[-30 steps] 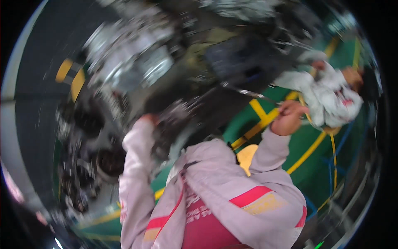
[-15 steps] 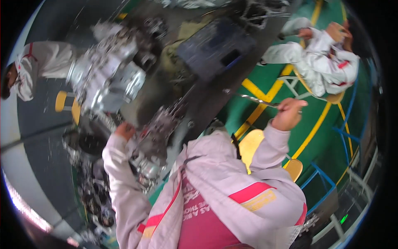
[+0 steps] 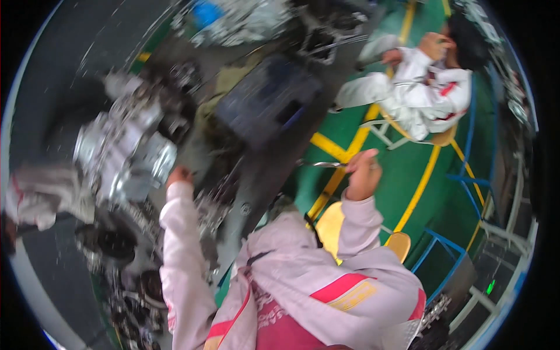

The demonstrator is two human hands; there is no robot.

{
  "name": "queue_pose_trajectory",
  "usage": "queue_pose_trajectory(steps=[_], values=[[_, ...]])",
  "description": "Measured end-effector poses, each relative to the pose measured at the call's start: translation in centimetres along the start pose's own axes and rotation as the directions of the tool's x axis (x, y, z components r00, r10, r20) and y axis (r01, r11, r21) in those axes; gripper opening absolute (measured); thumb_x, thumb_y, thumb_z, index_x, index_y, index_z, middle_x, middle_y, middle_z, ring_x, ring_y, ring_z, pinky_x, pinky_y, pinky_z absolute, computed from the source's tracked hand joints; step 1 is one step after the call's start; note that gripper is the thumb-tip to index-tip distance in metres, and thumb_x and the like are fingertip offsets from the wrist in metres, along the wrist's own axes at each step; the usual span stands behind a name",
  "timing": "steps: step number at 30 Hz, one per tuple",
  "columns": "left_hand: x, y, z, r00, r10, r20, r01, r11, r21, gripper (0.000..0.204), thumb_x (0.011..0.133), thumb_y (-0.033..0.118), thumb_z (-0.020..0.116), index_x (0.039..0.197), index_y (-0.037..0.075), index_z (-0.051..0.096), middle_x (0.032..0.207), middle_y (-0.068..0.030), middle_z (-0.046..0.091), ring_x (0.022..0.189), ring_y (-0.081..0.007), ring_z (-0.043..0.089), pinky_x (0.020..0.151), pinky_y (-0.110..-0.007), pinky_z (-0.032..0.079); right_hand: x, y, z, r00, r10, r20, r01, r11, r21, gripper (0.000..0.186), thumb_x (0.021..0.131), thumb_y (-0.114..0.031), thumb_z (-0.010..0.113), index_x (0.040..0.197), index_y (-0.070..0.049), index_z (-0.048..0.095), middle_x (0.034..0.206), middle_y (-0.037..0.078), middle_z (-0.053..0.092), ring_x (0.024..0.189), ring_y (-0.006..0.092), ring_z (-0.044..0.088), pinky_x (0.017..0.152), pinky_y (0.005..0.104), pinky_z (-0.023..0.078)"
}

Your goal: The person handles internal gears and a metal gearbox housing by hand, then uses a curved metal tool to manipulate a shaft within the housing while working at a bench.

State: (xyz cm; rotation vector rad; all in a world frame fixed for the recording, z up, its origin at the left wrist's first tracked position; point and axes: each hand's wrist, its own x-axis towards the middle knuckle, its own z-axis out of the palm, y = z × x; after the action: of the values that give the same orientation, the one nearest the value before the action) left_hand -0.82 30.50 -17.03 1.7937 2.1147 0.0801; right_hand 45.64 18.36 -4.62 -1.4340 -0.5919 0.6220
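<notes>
My right hand (image 3: 364, 174) is closed round one end of a slim, shiny metal wrench (image 3: 326, 164). The tool points left toward the workbench edge, and motion smears its far end. Over the bench, my left hand (image 3: 182, 175) reaches beside a large silver gearbox housing (image 3: 125, 154). Blur hides its fingers, so I cannot tell whether they touch the housing or hold anything. Just below that hand lie smaller metal castings (image 3: 213, 210), partly covered by my left sleeve. A small round metal part (image 3: 245, 207) rests on the dark bench top (image 3: 259, 186).
A dark blue plastic case (image 3: 265, 102) lies farther along the bench. Beyond it are a plastic-wrapped bundle (image 3: 245, 20) and a metal frame (image 3: 329, 32). One person (image 3: 417, 87) sits on a stool at right; another (image 3: 49, 192) is at left. A yellow stool (image 3: 331, 227) stands near me.
My view has turned, so the bench, case and seated person appear farther left. My left hand has shifted up alongside the gearbox housing. The wrench stays in my right hand.
</notes>
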Motion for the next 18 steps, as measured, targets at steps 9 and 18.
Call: queue_pose_trajectory(steps=[9,18], values=[[7.9,3.2,-1.5,1.000,0.008,-0.029,-0.002,0.979,0.203,0.014,0.069,0.015,0.062,0.082,0.017,0.068,0.081,-0.0095,0.066,0.078,-0.0270,0.064,0.072,-0.037,0.050,0.2,-1.3,-3.2,0.994,0.097,-0.059,-0.092,0.992,0.081,0.052,0.096,-0.040,0.033,0.056,-0.007,0.036,0.053,0.005,0.042,0.050,0.0116,0.040,0.050,0.0252,0.032],[9.0,9.2,0.7,0.997,0.069,0.019,-0.071,0.986,0.153,0.023,0.070,0.026,0.065,0.092,0.018,0.068,0.086,-0.0059,0.067,0.080,-0.0241,0.064,0.076,-0.034,0.050,-0.9,1.4,-6.6,0.956,0.130,-0.264,-0.158,0.984,-0.088,0.054,0.094,-0.046,0.035,0.055,-0.009,0.037,0.053,0.005,0.042,0.049,0.0116,0.038,0.048,0.0236,0.028]])
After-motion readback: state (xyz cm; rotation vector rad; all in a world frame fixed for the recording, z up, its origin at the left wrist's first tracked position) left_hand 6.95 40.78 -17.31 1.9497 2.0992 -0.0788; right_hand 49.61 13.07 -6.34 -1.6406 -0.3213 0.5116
